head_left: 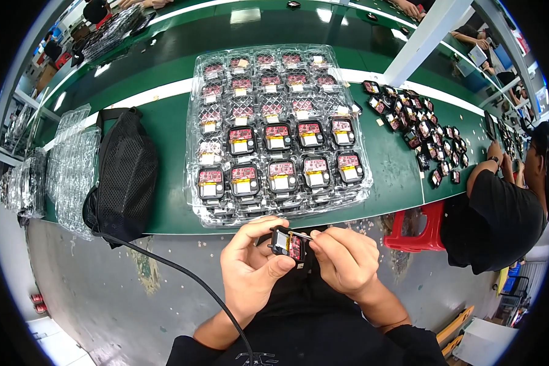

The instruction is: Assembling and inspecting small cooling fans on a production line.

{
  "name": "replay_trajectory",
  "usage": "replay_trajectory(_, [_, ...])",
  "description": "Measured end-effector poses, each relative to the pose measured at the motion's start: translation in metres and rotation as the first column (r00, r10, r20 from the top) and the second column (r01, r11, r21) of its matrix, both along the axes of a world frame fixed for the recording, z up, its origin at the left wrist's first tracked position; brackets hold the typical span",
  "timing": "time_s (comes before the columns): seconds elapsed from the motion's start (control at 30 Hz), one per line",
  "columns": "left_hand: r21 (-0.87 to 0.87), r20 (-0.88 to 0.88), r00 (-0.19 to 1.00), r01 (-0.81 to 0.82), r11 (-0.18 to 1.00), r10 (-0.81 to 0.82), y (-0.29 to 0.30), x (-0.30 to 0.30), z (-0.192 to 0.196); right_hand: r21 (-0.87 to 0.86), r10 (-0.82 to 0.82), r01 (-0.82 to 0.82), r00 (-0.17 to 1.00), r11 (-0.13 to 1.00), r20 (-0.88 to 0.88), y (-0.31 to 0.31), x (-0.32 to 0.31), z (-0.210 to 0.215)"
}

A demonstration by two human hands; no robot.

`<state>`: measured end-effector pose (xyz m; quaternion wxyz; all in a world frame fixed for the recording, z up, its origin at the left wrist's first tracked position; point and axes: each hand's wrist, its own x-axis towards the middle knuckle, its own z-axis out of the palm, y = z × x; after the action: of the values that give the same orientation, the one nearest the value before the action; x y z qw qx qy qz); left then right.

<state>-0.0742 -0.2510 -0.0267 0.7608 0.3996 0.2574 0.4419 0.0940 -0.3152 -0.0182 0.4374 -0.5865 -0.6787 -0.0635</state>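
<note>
My left hand [250,265] is closed on a small black device casing [280,250], gripping it between thumb and fingers just in front of the table edge. The casing lies tilted and open, with a red circuit board, a silvery block and a yellow strip inside. Pinched in my right hand [348,259] is a thin metal tool, like tweezers [300,235], whose tip reaches over the casing near the yellow strip. Beyond my hands, a stack of clear plastic trays [196,210] holds rows of similar casings [282,177], several of them in the top tray.
A black mesh bag [128,171] and stacked clear trays [70,165] lie left on the green table [171,134]. Many loose casings [421,122] are heaped to the right, near a post [424,46]. A black cable [189,274] crosses before me. A co-worker [500,207] sits right, by a red stool [416,229].
</note>
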Motion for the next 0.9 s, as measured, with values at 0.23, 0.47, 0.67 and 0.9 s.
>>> replay_trajectory(0.23, [-0.015,0.023,0.996,-0.087,0.996,0.088,-0.005,0.004,0.001,0.003,-0.018,0.018,1.0,1.0,0.009,0.0,-0.005,0.002])
replay_trajectory(0.47, [0.012,-0.001,0.998,-0.063,0.998,0.063,-0.003,0.0,-0.002,-0.036,0.02,-0.017,0.998,0.999,0.064,0.0,-0.002,0.004])
replay_trajectory(0.67, [0.074,0.006,0.999,-0.05,0.996,0.05,-0.002,-0.001,-0.004,-0.092,0.057,-0.053,0.997,0.994,0.046,0.001,0.003,0.008])
replay_trajectory(0.9, [0.151,0.019,0.999,-0.028,0.988,0.026,-0.003,-0.008,-0.003,-0.283,0.178,-0.224,0.968,0.932,-0.178,0.006,0.018,0.025])
